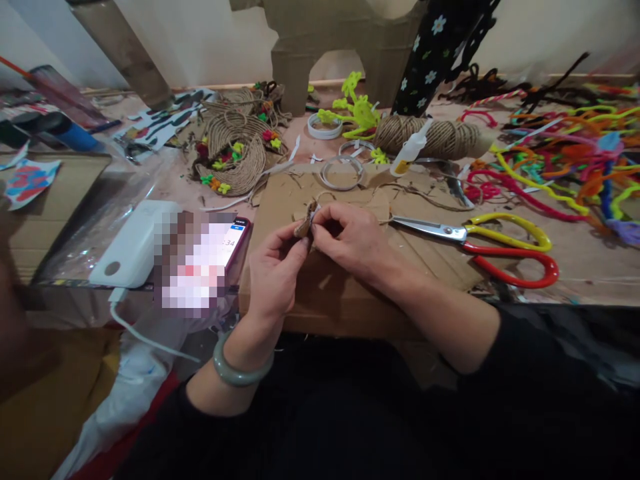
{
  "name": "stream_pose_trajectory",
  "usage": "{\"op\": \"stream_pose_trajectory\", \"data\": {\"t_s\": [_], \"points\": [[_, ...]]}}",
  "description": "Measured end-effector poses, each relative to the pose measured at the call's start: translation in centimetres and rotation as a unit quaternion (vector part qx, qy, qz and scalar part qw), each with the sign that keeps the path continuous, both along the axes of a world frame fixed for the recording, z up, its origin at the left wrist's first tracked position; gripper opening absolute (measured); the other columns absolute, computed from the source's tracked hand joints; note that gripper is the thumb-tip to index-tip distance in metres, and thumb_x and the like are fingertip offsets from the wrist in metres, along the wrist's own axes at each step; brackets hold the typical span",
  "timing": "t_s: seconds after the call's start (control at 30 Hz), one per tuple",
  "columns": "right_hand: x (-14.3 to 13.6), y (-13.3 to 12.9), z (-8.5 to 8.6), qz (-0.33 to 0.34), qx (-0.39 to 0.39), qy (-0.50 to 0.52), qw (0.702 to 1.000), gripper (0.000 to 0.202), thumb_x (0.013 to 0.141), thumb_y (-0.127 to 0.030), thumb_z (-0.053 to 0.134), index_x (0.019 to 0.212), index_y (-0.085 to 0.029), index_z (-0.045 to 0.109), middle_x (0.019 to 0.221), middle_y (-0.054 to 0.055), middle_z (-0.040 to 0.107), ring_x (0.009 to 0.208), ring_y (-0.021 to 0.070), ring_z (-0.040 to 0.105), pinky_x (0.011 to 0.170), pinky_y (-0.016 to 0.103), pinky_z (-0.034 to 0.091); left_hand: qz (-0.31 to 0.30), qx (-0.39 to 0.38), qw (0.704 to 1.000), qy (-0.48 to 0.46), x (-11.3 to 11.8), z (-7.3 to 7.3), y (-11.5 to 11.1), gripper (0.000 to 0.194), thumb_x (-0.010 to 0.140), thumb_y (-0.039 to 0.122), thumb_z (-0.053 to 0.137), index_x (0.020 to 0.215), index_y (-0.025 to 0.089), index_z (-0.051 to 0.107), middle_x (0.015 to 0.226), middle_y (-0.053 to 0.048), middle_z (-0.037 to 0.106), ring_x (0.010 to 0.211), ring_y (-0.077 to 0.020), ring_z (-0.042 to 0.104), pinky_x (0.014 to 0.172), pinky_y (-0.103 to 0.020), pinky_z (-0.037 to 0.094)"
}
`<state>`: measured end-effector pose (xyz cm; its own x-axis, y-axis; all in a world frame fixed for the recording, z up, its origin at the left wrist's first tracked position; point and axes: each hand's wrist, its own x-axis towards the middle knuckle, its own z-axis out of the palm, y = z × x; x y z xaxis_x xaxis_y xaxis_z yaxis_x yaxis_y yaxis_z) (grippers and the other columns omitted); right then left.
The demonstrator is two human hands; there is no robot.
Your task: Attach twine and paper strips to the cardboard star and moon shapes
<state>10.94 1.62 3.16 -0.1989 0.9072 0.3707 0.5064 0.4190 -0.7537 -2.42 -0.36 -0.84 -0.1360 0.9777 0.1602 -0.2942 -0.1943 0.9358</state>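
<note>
Over a cardboard box (pixel 320 303), my left hand (pixel 277 270) pinches a small brown piece (pixel 303 228) that looks like cardboard wrapped with twine. My right hand (pixel 350 237) meets it from the other side, thumb and forefinger closed at the piece's edge, where a bit of white shows. Its fingertips partly cover the piece, so I cannot tell exactly what they grip. A strand of jute twine (pixel 425 195) lies on the cardboard behind my hands. To the right of my right hand rest scissors (pixel 450 232) with one yellow and one red handle.
Behind the box are a glue bottle (pixel 411 150), a jute twine roll (pixel 435 137) and tape rings (pixel 343 173). Twine coils with small flowers (pixel 235 153) lie back left. A phone (pixel 235 240) and white power bank (pixel 135 243) sit left; colourful pipe cleaners (pixel 560 167) pile up right.
</note>
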Motion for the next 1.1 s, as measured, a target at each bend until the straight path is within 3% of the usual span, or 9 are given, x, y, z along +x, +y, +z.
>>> {"op": "stream_pose_trajectory", "data": {"t_s": [0.17,0.6,1.1], "points": [[-0.05,-0.09,-0.12,0.007,0.012,0.006,1.0,0.008,0.079,-0.021,0.052,0.073,-0.019,0.056,0.071,0.0,0.06,0.066,0.011,0.05,0.065,0.027,0.04,-0.006,-0.004,1.0,-0.014,-0.11,-0.07,0.0,0.019,0.072,0.019,0.076,0.09,0.024,0.075,0.089,0.0,0.075,0.083,-0.0109,0.069,0.082,-0.024,0.057],[-0.15,-0.3,-0.1,-0.015,0.012,-0.005,1.0,0.009,0.08,-0.02,0.053,0.072,-0.02,0.057,0.072,0.001,0.062,0.067,0.0118,0.052,0.063,0.027,0.04,0.005,0.027,0.998,0.05,-0.28,-0.4,-0.27,0.02,0.077,0.023,0.074,0.096,0.026,0.075,0.097,-0.001,0.075,0.093,-0.0138,0.07,0.092,-0.029,0.055],[-0.14,-0.41,0.38,-0.019,0.001,-0.021,1.0,0.009,0.076,-0.019,0.053,0.067,-0.02,0.051,0.065,-0.001,0.055,0.061,0.0102,0.045,0.059,0.026,0.034,-0.009,0.016,0.999,0.049,-0.36,-0.42,-0.31,0.019,0.076,0.022,0.075,0.095,0.026,0.075,0.094,-0.001,0.076,0.089,-0.0125,0.07,0.087,-0.025,0.056]]}}
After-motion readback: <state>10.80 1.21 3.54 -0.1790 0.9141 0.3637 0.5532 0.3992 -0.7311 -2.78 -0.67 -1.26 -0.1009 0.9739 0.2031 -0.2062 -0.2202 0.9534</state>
